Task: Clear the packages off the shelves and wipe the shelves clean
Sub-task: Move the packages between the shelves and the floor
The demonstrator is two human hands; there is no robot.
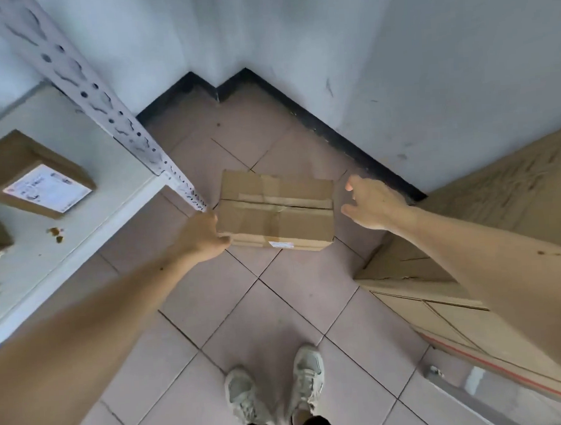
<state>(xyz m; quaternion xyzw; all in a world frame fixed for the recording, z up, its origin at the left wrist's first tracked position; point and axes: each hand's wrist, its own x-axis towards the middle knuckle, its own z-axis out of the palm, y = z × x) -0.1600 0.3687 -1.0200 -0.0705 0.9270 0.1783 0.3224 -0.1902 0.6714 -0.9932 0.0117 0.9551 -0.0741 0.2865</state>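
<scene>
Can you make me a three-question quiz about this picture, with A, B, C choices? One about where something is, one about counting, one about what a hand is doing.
1. Where is the box with the white label?
A. on the shelf
B. on the floor
C. in the right hand

2. How many shoes show?
A. one
B. two
C. four

3. What is the right hand doing?
A. gripping the taped box
B. pressing the wall
C. open, holding nothing

Answers:
1 A: the labelled box sits on the white shelf, left of the post.
2 B: two pale shoes stand on the tiles at the bottom.
3 C: its fingers are spread, just clear of the taped box, which the left hand holds at the other end.
</scene>
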